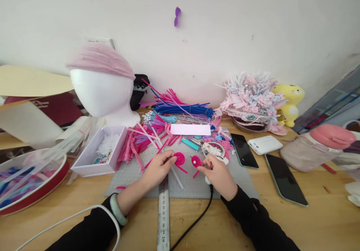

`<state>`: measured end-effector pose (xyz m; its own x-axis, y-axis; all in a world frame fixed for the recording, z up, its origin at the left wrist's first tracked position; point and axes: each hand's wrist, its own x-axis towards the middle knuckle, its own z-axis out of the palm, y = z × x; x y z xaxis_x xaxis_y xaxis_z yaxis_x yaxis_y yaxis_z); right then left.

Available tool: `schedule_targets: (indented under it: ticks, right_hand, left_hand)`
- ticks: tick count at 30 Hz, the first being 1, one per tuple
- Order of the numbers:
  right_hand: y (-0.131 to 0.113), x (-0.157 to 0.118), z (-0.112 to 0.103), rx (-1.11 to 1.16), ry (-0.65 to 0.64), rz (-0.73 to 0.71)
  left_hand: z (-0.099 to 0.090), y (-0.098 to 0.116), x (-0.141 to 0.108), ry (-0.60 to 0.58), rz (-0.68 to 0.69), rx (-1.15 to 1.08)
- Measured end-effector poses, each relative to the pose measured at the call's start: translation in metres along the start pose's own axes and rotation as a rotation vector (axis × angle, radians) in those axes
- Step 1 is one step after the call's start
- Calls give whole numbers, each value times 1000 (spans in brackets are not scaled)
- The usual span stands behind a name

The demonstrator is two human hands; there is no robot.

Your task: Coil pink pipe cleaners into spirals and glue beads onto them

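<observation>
Pinched in the fingers of my left hand (161, 167) is a flat pink pipe-cleaner coil (179, 158) with a straight tail at its lower right. My right hand (216, 171) grips a smaller pink pipe-cleaner coil (195, 161), which has a white bead at its centre and a short tail pointing down. The two coils are apart, held above a grey cutting mat (236, 179). Below my left hand, a steel ruler (163, 213) lies across the mat's front edge. A clear glue stick (177, 178) lies on the mat between my hands.
Bundles of pipe cleaners (182, 110) fill the back. On the left stand a white box (92, 164) of small parts, a red-rimmed basket (53, 181) and a foam head (98, 89). Phones (285, 179) lie to the right. A black cable (197, 221) runs toward the front.
</observation>
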<state>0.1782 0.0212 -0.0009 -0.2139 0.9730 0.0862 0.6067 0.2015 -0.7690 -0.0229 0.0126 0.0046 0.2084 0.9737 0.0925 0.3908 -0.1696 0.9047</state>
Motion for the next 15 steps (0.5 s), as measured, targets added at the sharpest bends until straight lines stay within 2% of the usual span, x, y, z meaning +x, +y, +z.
schedule_targets:
  ticks: [5, 10, 13, 15]
  right_hand:
    - [-3, -1, 0, -525, 16, -171]
    - [-3, -1, 0, -729, 6, -273]
    - [-7, -3, -3, -710, 37, -285]
    - [-11, -6, -7, -580, 57, -246]
  left_hand:
    - [1, -5, 2, -97, -46, 347]
    - [6, -3, -1, -97, -73, 593]
    - [4, -1, -2, -66, -116, 511]
    - [0, -1, 0, -31, -151, 302]
